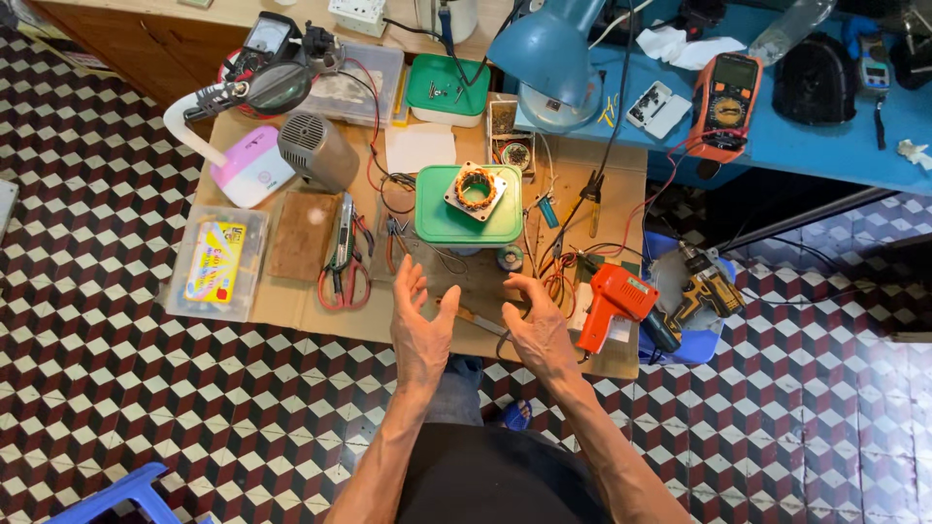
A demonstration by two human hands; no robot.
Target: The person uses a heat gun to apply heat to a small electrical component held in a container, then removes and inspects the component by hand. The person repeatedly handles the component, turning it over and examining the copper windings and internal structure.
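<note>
My left hand (417, 315) hovers above the near edge of the low cardboard-topped table (291, 306), fingers spread, holding nothing. My right hand (537, 325) is beside it, palm turned inward, fingers loosely curled and empty. Between and under the hands lie a small tool with a metal shaft (478, 321) and tangled wires. Just beyond the fingertips a motor stator with copper windings (476, 190) rests on a green plastic box lid (442, 225).
An orange soldering gun (612, 303) lies right of my right hand, a yellow cordless drill (704, 286) past it. Red-handled pliers (340, 281), a clear parts box (216, 262), a grey blower (318, 150) stand left. A blue lamp (549, 53) and orange multimeter (726, 97) sit behind.
</note>
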